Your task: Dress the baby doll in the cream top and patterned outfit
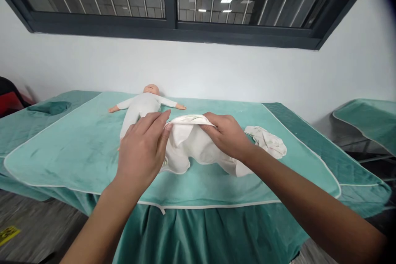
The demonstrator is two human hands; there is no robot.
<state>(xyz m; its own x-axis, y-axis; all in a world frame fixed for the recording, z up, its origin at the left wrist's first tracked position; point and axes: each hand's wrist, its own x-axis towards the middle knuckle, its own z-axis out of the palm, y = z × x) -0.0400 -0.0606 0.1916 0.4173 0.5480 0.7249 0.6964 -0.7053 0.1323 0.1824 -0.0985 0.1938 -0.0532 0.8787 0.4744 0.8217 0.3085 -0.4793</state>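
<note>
A white baby garment [198, 146] hangs between my hands above the bed, its lower part draping toward the green cover. My left hand [142, 144] pinches the top edge at its left end between thumb and fingers. At the other end of that edge, my right hand [224, 134] grips the fabric, thumb on the near side. Beyond my left hand a baby doll [145, 103] in a white suit lies on its back with arms spread; my hand hides part of its legs. A crumpled white patterned cloth [267, 142] rests to the right of the garment.
The bed has a light green cover [68, 144] with white piping, over a darker green skirt [198, 231]. Behind it are a white wall [216, 70] and a barred window [173, 29]. Another green-covered surface [368, 119] stands at right, a red and black object [10, 99] at left.
</note>
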